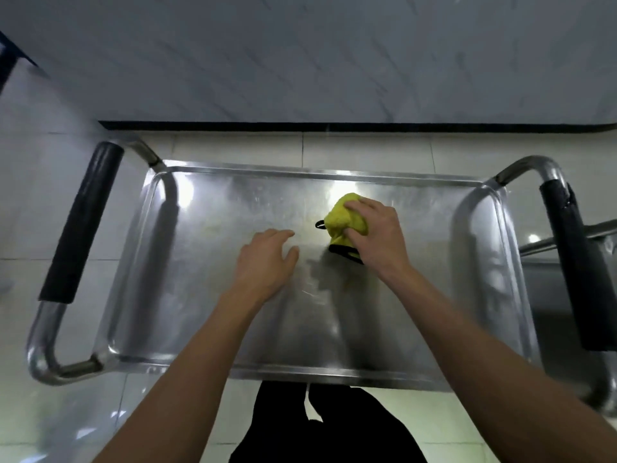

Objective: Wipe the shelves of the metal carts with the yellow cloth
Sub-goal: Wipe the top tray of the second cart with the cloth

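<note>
Gripping the yellow cloth [340,215] with our right hand [377,232]: fingers curled over the top of the wad, thumb tucked in on the near side, cloth bunched into a lump and sitting on the top shelf [233,315] of the metal cart, right of centre and toward the far rim. Our left hand [267,259] holds nothing; fingers are loosely spread and slightly bent, low over the shelf just left of the cloth, and we can't tell if the fingertips actually touch the steel. Shelf is a shallow rectangular tray with a raised lip and rounded corners, and the only thing in it is the cloth. Cloth's long axis runs roughly near-to-far, tilted a bit: yellow bulk points at the far rim, black-trimmed edge [345,252] trails toward us under the wrist, and a small black loop [320,224] sticks out on its left side. Fabric looks soft and napped, crumpled, no flat face showing. Steel is brushed and scuffed, with bright glare patches near the far edge and fine scratches near centre. Cart's long axis runs left-right, with a tubular steel handle at each end, each with a black grip sleeve: left one [81,222], right one [574,262]. Floor [367,148] is pale glossy tile; grey-streaked wall [300,55] with a dark baseboard [334,126] behind. Part of a second steel cart [567,233] shows at the right edge.
</note>
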### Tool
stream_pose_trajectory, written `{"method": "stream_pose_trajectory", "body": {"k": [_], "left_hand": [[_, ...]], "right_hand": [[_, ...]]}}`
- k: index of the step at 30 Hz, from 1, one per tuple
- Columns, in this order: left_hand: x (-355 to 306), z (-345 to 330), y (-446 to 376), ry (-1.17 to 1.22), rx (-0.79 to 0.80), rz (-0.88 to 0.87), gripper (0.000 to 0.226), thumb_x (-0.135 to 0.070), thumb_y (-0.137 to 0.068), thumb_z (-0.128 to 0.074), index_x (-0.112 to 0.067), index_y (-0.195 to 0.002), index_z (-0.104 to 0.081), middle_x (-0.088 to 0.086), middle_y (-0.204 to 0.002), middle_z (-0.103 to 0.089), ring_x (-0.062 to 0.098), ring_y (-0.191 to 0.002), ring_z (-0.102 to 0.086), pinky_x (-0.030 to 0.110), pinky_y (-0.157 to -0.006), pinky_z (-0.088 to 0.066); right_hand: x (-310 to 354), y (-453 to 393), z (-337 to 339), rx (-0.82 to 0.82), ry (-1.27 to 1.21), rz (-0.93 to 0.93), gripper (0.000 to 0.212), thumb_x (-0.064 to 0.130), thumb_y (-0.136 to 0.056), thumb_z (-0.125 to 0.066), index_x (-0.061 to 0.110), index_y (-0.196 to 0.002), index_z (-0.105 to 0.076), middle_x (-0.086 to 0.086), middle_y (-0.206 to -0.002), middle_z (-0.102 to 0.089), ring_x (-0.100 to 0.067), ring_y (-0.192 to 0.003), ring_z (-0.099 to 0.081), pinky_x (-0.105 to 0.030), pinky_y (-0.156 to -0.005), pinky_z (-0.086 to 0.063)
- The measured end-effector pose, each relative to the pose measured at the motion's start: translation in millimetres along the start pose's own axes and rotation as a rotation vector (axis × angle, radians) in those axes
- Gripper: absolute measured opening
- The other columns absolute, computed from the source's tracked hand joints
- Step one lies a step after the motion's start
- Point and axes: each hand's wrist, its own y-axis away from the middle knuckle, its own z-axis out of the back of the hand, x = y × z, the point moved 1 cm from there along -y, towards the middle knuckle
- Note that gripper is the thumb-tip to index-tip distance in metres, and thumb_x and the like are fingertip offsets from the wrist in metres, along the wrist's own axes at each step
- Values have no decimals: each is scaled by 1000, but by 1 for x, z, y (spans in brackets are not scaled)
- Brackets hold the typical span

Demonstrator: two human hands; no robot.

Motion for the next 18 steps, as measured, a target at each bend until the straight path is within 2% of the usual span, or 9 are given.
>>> {"method": "stream_pose_trajectory", "body": {"k": [6,9,12,14,18], "left_hand": [[21,5,-68,56,-3,-57,44,-44,-99,-50,-28,-139,-55,-1,-142,-57,24,-131,-48,46,-107,-42],[21,4,-96,60,20,-58,43,-42,-98,-51,-28,-138,-56,0,-142,-57,24,-132,-48,46,-107,-42],[21,1,-116,69,31,-48,42,-39,-98,-51,-27,-138,-56,0,-142,-56,25,-132,-47,45,-107,-41],[17,-3,-126,73,21,-62,40,-36,-98,-51,-26,-137,-57,1,-141,-57,25,-131,-47,44,-106,-41],[0,-7,-143,22,19,-137,37,-28,-100,-46,-25,-135,-59,0,-137,-59,26,-127,-49,45,-103,-42]], "right_hand": [[12,-59,-27,-104,24,-96,50,27,-82,-71,32,-131,-60,3,-138,-53,-26,-122,-43,-42,-105,-39],[7,-79,-48,-83,55,-141,49,33,-86,-67,31,-134,-57,2,-140,-50,-27,-123,-42,-42,-105,-39],[-3,-84,-68,-23,151,-179,47,44,-95,-53,31,-140,-51,1,-149,-43,-27,-134,-35,-45,-106,-36],[-11,-80,-75,-10,238,-130,46,45,-98,-47,30,-142,-49,-2,-153,-39,-27,-140,-30,-45,-109,-30],[-25,-66,-83,68,346,30,49,39,-99,-47,27,-146,-44,-6,-161,-28,-28,-149,-20,-49,-118,-19]]}}
